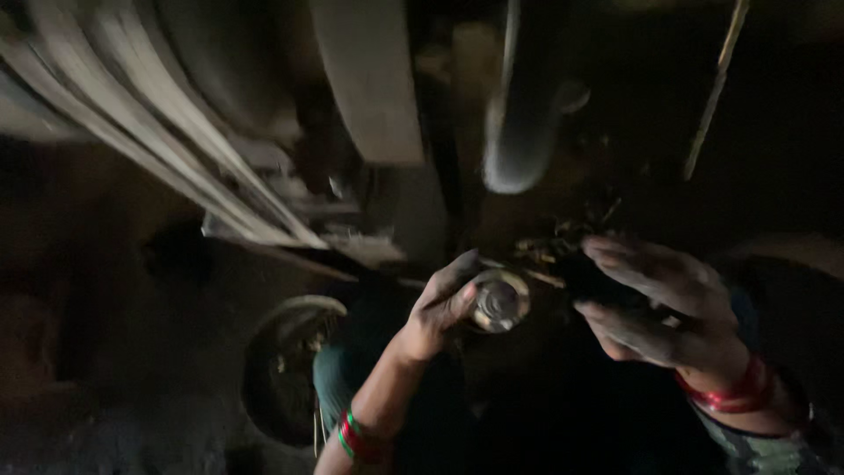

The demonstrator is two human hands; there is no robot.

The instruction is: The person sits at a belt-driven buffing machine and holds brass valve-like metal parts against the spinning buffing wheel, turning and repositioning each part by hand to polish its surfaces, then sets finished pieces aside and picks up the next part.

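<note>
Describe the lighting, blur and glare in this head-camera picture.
Head view: very dim, with most of the lower frame and the right edge lost in shadow; the pale curved bands at upper left are smeared by motion blur; the left hand and right hand are soft but readable; the small round metal piece at the left fingers catches the only bright glint.

Your left hand [440, 308] is grimy with dark soot, and its wrist carries red and green bangles [356, 437]. Your right hand [659, 303] is equally smudged, its wrist ringed by red bangles [730, 391] above a patterned sleeve [765, 449].
</note>
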